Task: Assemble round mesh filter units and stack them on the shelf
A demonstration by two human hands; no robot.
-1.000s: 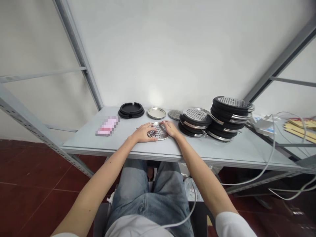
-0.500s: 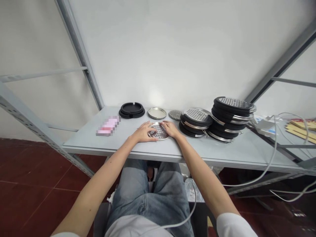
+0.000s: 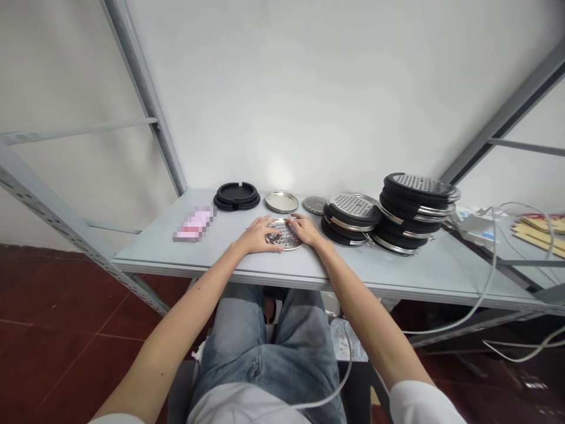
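Nothing but the camera view has shifted noticeably since the earlier frame, the scene sitting slightly farther right in it; both hands keep their places at the perforated metal disc point(image 3: 289, 234). That disc lies flat on the grey surface point(image 3: 212, 250), near its front edge. Left hand point(image 3: 261, 235) is open, thumb and fingers spread around the disc's left side. Right hand point(image 3: 305, 228) is also open, fingers lightly bent over the right rim. Whether either one presses on the disc, I cannot tell. Behind the disc are round metal trays point(image 3: 282, 202), with black rings point(image 3: 236, 196) to their left and a patterned disc point(image 3: 315, 205) to their right. Farther right stand a shorter stack point(image 3: 353, 219) and a taller stack point(image 3: 414, 213) of black-rimmed perforated plates. A pixelated pink item point(image 3: 195, 224) lies at left.
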